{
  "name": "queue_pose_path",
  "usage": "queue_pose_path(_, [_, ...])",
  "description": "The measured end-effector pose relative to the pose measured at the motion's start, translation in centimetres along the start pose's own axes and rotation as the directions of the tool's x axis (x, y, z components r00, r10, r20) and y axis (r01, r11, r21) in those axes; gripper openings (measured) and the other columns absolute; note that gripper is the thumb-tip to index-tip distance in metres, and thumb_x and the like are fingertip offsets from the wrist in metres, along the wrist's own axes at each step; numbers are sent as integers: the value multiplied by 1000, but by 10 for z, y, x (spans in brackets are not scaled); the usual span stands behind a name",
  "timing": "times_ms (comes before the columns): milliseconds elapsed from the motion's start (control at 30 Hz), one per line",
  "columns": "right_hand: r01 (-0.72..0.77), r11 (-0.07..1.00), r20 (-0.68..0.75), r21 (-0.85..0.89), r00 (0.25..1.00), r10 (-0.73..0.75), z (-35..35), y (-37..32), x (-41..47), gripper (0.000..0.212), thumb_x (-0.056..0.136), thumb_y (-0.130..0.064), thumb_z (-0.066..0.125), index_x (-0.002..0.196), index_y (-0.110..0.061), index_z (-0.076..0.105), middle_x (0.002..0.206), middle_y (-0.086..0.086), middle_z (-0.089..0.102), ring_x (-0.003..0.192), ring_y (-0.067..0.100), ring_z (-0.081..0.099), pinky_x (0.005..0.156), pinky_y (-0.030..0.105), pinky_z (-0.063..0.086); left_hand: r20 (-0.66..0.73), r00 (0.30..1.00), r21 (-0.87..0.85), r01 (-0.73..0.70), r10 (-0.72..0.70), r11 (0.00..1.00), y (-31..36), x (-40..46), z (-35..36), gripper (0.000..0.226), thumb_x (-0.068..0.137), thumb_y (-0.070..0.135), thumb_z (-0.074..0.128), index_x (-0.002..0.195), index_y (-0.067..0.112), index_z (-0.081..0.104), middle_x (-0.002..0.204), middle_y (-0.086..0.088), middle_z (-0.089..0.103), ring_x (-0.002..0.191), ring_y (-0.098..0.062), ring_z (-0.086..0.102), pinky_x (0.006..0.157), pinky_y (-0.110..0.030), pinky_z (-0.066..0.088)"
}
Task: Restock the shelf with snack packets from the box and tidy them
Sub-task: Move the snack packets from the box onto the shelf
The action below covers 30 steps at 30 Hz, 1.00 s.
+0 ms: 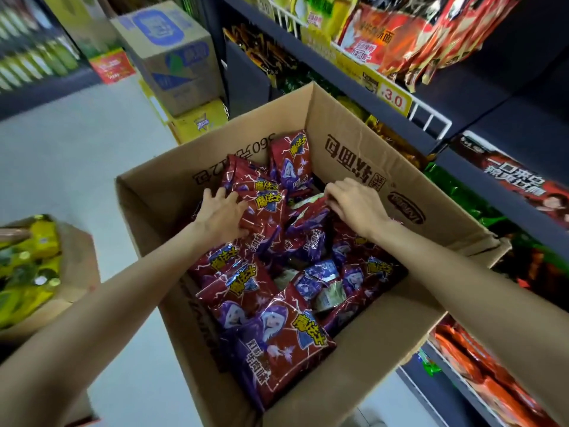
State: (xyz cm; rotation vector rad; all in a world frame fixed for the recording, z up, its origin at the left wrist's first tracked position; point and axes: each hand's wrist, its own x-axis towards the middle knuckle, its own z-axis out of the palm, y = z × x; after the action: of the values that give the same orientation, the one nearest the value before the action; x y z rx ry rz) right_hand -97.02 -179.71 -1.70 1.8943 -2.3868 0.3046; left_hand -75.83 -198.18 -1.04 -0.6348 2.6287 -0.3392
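A large open cardboard box [363,359] stands on the floor in front of me, holding several dark red and purple snack packets [277,343]. Both my hands reach into its far half. My left hand [220,215] grips a stack of the red packets [264,208] from the left side, thumb under and fingers over them. My right hand [354,201] has its fingers curled down onto a packet [308,223] near the box's right wall; the fingertips are hidden among the wrappers. The shelf [369,84] rises to the right of the box, stocked with other packets.
Dark shelving on the right carries red, yellow, green and orange packets [480,368] and a price tag [394,101]. Stacked cartons [175,57] stand behind the box on the pale floor. A second open box with yellow-green packs [27,263] sits at the left.
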Motion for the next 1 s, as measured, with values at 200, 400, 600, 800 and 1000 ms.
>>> queue_pose_path(200, [-123,975,-36,185,991,132,-37,-16,-15,15,100,-27,41,106,-14,46,94,2,61,78,20,59,60,31,46,16,990,-186,-135,141,973,-19,-13,-7,55,85,37,59,137,26,43,128,-4,47,116,-24,39,98,-37,41])
queue_pose_path(400, [-351,797,14,491,918,396,-86,-14,-44,10,100,-34,40,100,-24,41,69,-6,60,57,9,61,45,24,38,-235,959,-203,-208,158,957,-26,-35,-29,32,86,31,63,118,32,58,111,10,66,102,-15,62,84,-31,49])
queue_pose_path(600, [-391,583,28,712,845,533,-139,-1,-86,35,94,-37,49,101,-4,58,73,4,54,66,11,69,61,46,57,-580,809,-666,-402,-97,628,0,-61,-97,19,76,21,77,94,22,71,95,20,68,91,6,62,89,-20,47])
queue_pose_path(800, [-352,511,-80,784,759,646,-192,20,-149,27,96,-20,51,88,6,57,72,22,45,79,33,66,63,26,58,-640,683,-768,-553,-351,323,52,-71,-164,21,86,23,67,85,42,59,83,17,67,80,-1,64,73,-23,51])
queue_pose_path(1000, [-300,538,-256,788,634,730,-261,39,-224,25,99,-24,46,97,-2,57,95,26,59,82,21,67,62,24,58,-759,570,-650,-636,-314,416,130,-69,-234,40,90,54,50,105,18,60,60,-10,45,55,-18,48,52,-34,38])
